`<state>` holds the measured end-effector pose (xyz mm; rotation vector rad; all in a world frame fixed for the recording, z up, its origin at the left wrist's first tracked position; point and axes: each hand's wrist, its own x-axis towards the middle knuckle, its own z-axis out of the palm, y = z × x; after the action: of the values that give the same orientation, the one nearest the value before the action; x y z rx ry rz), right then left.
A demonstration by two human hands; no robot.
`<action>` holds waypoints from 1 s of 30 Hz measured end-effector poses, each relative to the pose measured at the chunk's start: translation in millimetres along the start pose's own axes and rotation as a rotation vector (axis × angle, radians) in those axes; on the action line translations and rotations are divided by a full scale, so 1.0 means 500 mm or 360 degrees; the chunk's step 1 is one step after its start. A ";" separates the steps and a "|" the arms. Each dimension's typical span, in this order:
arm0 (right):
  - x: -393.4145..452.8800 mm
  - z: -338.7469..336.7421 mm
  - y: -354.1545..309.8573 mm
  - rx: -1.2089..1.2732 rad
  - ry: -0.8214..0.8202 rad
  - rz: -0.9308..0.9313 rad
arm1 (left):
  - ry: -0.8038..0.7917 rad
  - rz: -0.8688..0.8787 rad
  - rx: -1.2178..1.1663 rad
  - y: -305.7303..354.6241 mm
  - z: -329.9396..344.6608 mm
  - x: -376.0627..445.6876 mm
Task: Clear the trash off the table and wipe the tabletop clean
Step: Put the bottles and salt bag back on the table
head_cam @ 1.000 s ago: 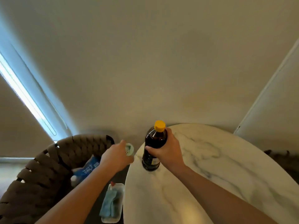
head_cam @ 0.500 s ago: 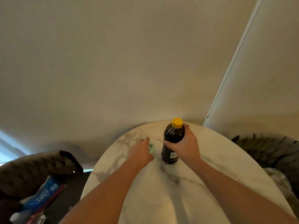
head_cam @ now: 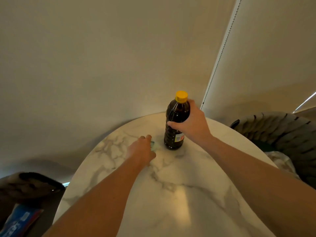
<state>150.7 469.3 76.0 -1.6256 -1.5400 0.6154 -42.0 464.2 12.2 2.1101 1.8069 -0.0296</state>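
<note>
A dark bottle (head_cam: 176,117) with a yellow cap stands upright near the far edge of the round white marble table (head_cam: 171,194). My right hand (head_cam: 191,124) grips the bottle around its middle. My left hand (head_cam: 142,151) is low over the tabletop just left of the bottle, its fingers curled round a small pale green object (head_cam: 152,144) that is mostly hidden under them.
A dark woven chair (head_cam: 282,134) stands at the right with clear crumpled plastic (head_cam: 282,161) on its seat. Another woven chair (head_cam: 29,185) is at the lower left, with a blue and red package (head_cam: 18,221) below it. A blind cord (head_cam: 220,53) hangs behind the table.
My view has swung right. My left hand came from over the left chair onto the tabletop beside the bottle, carrying the pale green object. My right hand keeps its grip on the bottle.
</note>
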 end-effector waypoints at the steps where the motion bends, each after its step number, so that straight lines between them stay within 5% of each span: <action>1: 0.001 -0.004 0.004 -0.0002 -0.0005 -0.0010 | 0.0003 -0.0010 -0.0005 -0.008 0.002 0.005; 30: 0.049 -0.105 0.070 -0.0145 -0.0029 -0.0001 | 0.0169 -0.0082 -0.0166 0.002 0.022 0.062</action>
<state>216.8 483.9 81.4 -1.6915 -1.6026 0.5685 -33.2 490.7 -5.6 2.0273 1.8798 0.1627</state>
